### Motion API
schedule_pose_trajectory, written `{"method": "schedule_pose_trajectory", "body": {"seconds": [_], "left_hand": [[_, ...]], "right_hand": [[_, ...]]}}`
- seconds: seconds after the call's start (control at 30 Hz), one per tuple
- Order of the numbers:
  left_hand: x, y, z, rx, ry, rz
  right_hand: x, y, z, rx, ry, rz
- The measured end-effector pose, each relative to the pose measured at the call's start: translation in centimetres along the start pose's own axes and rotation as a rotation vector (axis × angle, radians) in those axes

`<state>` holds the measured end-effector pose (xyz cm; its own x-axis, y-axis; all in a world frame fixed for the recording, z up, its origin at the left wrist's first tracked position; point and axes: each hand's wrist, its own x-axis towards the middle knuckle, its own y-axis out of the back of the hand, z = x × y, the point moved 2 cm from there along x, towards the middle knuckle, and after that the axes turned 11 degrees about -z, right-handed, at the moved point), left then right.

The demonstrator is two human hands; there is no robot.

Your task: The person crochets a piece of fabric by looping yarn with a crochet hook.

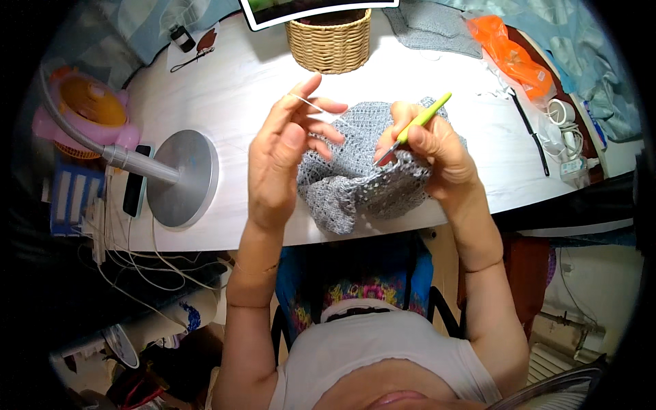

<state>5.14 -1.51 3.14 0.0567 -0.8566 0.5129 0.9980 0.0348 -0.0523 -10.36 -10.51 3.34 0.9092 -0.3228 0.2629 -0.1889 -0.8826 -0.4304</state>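
My left hand (275, 154) is raised over the table with its fingers apart and slightly bent. A thin pale strand of yarn (316, 107) passes over its index finger and slants down toward a grey crocheted piece (372, 119). My right hand (447, 156) is closed around a crochet hook (425, 117) with a yellow-green handle, its metal end pointing down to the left at the work's edge. Right-hand fingers also touch that edge, though their exact grip is partly hidden. The openwork fabric lies bunched between both hands, near the table's front edge.
A lamp base (183, 179) and a phone (134, 188) stand left. A wicker basket (329, 44) sits at the back below a screen (314, 8). Folded grey knitwork (437, 31), an orange bag (509, 55), a black stick-like item (529, 133) and a coiled white cable (568, 133) lie right.
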Motion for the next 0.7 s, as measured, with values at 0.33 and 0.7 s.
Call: {"method": "schedule_pose_trajectory", "body": {"seconds": [0.33,0.7], "left_hand": [[-2.0,7.4,3.3,-0.707,0.005,-0.069],[-3.8,11.1,9.0,-0.743,-0.164,-0.064]], "right_hand": [[1.4,5.7,-5.9,0.121,0.192,0.029],[4.1,6.6,-8.1,0.151,0.246,0.056]]}}
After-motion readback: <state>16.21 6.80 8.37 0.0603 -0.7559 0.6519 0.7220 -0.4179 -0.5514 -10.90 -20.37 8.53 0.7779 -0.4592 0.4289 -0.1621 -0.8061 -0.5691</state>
